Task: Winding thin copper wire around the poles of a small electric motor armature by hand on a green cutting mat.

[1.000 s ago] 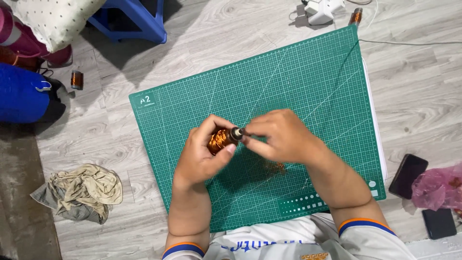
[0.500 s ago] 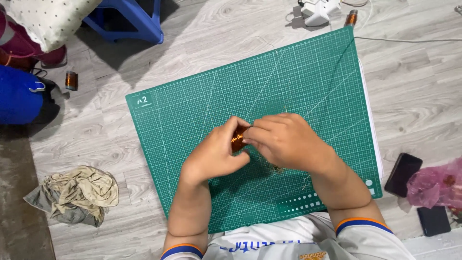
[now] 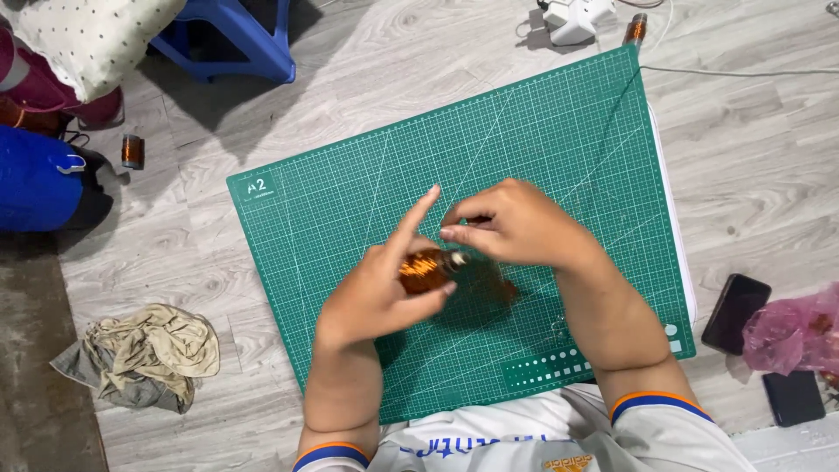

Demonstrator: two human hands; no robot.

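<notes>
The left hand (image 3: 376, 297) pinches a copper wire spool (image 3: 426, 269) above the green cutting mat (image 3: 350, 192), index finger pointing out. The right hand (image 3: 511, 229) pinches just beside its tip, probably holding thin wire.

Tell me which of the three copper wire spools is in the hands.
The spool over the green cutting mat, gripped by the left hand. The other two lie on the floor, untouched: left spool, top spool.

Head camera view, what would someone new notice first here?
The big green cutting mat fills the middle of the grey wood floor. Over it, the left hand grips a copper-coloured wire spool while the right hand pinches near its tip. A blue stool stands at the top left.
</notes>
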